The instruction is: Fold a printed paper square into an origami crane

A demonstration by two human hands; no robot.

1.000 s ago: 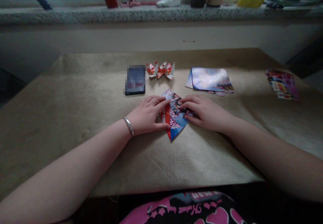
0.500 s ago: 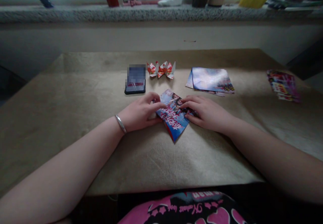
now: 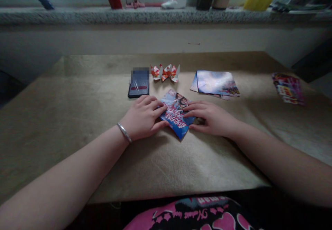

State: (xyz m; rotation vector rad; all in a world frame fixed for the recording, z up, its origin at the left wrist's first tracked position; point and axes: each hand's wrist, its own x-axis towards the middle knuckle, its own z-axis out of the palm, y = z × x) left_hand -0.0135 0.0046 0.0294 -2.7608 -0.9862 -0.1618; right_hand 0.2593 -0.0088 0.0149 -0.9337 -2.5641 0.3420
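Resting on opposite sides of the blue printed paper [image 3: 177,119], the left hand [image 3: 146,117] and right hand [image 3: 210,117] lie apart, fingers loosely spread on its edges. The paper lies on the desk [image 3: 166,171], one corner pointing toward the person. Beyond it stand red-and-white folded paper figures [image 3: 168,72], between a phone [image 3: 139,84] and overlapping printed sheets [image 3: 218,81].

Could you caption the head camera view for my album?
Left hand and right hand touch a blue printed paper, with folded red-and-white shapes beyond.
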